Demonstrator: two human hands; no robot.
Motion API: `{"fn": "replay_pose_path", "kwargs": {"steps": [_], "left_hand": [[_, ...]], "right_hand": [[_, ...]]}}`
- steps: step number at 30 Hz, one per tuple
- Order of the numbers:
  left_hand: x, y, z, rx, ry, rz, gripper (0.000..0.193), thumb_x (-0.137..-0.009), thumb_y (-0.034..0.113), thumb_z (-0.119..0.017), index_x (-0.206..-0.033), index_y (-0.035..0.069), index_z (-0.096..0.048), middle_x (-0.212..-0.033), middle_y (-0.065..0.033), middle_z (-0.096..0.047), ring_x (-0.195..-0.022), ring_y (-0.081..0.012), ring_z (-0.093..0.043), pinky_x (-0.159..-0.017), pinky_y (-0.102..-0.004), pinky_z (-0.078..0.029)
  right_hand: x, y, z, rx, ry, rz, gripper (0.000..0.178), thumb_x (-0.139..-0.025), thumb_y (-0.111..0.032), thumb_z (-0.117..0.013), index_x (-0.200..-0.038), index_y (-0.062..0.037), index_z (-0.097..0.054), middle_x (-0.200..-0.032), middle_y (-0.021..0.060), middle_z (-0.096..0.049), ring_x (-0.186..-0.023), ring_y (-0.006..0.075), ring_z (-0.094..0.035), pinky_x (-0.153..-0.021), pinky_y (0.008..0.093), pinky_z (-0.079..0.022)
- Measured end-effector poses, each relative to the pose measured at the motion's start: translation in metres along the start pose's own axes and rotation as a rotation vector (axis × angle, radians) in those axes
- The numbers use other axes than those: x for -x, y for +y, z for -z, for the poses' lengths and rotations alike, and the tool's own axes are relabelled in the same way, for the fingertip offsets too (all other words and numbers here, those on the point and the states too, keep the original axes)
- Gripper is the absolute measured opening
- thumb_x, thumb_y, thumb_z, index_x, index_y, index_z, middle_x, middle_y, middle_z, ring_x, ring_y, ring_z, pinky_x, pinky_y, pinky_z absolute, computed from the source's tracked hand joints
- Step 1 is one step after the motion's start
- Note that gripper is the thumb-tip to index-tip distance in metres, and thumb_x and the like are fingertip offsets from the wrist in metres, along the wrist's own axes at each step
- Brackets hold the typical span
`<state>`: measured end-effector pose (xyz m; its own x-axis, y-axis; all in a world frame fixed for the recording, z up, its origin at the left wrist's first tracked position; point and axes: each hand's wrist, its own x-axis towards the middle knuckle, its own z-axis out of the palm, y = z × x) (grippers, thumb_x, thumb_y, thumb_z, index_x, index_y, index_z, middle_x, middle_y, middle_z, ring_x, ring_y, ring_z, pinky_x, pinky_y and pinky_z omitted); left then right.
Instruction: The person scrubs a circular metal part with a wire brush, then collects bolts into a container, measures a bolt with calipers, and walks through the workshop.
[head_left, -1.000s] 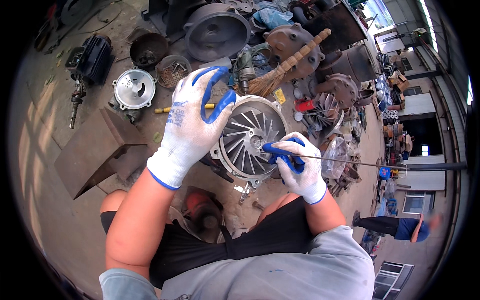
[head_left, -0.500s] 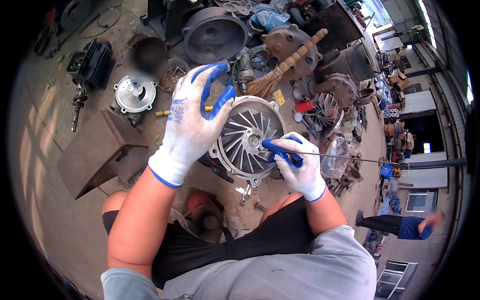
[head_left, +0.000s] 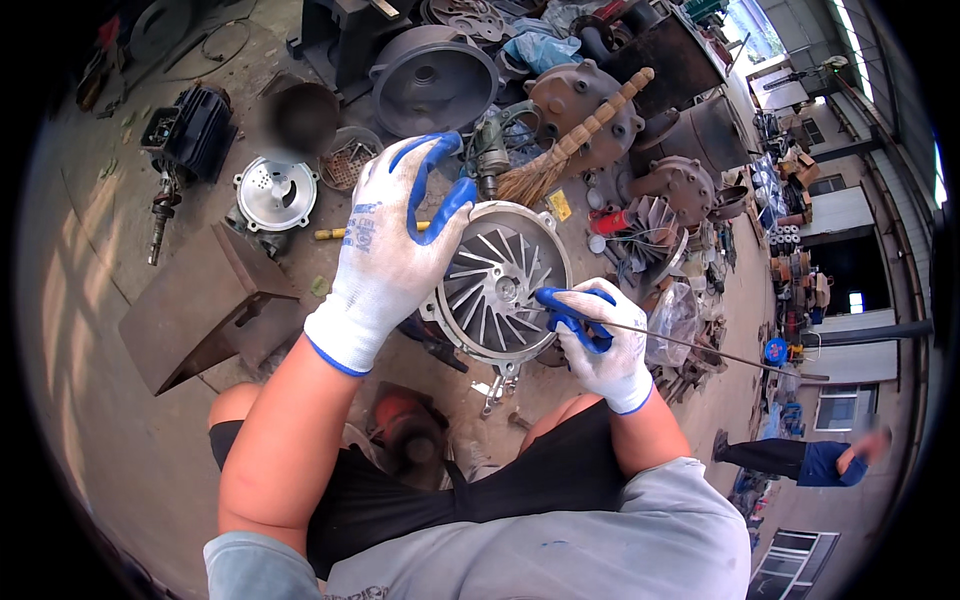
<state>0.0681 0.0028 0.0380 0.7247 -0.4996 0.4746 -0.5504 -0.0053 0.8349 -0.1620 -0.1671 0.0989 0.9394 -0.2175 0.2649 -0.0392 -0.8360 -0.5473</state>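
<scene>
The vaned wheel point(head_left: 507, 290) sits face up inside a round metal housing point(head_left: 515, 217), just beyond the person's knees point(head_left: 232, 402); that placing probably keeps its vanes and hub within reach of the 2 hands. The right hand point(head_left: 608, 338) grips a long thin rod point(head_left: 712, 350) close to 1 end, between thumb and fingers, likely because a short hold steers the tip more finely. That near end lies over the wheel's right side; contact cannot be told. The rest of the rod runs out rightward, away from the work.

The left hand point(head_left: 395, 225) holds nothing: thumb and fingers stand apart in a C at the housing's upper left, perhaps to leave the wheel uncovered. Its forearm point(head_left: 300, 430) slants up from the lower left, while the right forearm point(head_left: 650, 435) leans inward, wrist near the rim.
</scene>
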Motion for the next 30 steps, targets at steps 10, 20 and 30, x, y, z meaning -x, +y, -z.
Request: {"fn": "replay_pose_path", "kwargs": {"steps": [10,20,30], "left_hand": [[0.001,-0.005,-0.003,0.033,-0.031,-0.015,0.048,-0.103,0.007,-0.077,-0.148,-0.003,-0.065,-0.144,-0.0192,-0.066,-0.135,-0.0323,-0.067,-0.119,-0.0429,-0.051],[0.003,0.010,0.004,0.006,-0.263,-0.158,0.067,-0.094,0.023,-0.089,-0.153,0.004,-0.064,-0.148,-0.0195,-0.065,-0.141,-0.0417,-0.060,-0.121,-0.0493,-0.047],[-0.006,0.000,0.005,-0.215,-0.291,-0.249,0.036,-0.093,-0.003,-0.077,-0.129,0.007,-0.078,-0.139,-0.0139,-0.074,-0.140,-0.0389,-0.063,-0.119,-0.0505,-0.050]], "right_hand": [[-0.012,0.014,-0.020,-0.010,-0.138,-0.025,0.047,-0.083,0.003,-0.084,-0.127,-0.0114,-0.080,-0.103,0.0137,-0.077,-0.087,0.0344,-0.077,-0.077,0.0412,-0.063],[-0.007,0.003,0.008,-0.252,0.230,-0.115,0.038,-0.093,0.006,-0.075,-0.131,0.0044,-0.078,-0.115,0.0190,-0.076,-0.095,0.0229,-0.075,-0.086,0.0342,-0.062],[-0.033,0.018,0.004,-0.409,0.196,-0.207,0.031,-0.103,-0.002,-0.074,-0.133,0.0048,-0.077,-0.121,0.0152,-0.081,-0.103,0.0217,-0.078,-0.094,0.0356,-0.063]]}}
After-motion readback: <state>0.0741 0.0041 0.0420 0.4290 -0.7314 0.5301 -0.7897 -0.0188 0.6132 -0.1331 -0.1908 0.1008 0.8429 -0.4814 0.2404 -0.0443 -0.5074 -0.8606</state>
